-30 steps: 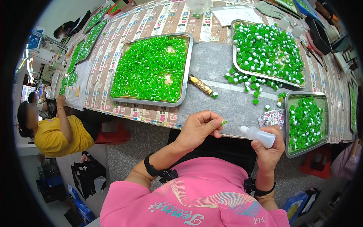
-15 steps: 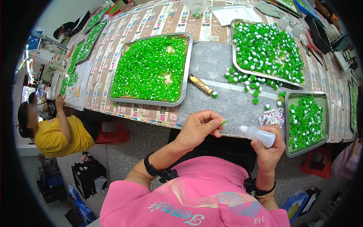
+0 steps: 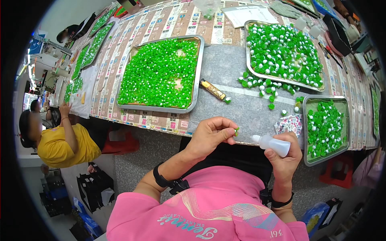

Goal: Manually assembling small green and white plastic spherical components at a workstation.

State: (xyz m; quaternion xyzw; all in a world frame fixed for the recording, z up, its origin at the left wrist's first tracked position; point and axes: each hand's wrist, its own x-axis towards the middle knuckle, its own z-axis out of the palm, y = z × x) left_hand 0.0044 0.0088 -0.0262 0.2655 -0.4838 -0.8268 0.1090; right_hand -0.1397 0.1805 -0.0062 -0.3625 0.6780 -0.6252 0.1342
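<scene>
Green bead [image 3: 236, 131] pinched between left hand [image 3: 209, 135] fingertips—held at the nozzle of the white squeeze bottle [image 3: 272, 144] that right hand [image 3: 286, 160] grips, fingers wrapped round.

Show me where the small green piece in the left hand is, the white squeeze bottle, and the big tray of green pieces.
small green piece [image 3: 236, 131], head view, on its visible tip between the left fingers
white squeeze bottle [image 3: 274, 144], head view, on its body
big tray [image 3: 196, 77], head view, on its right rim
</scene>
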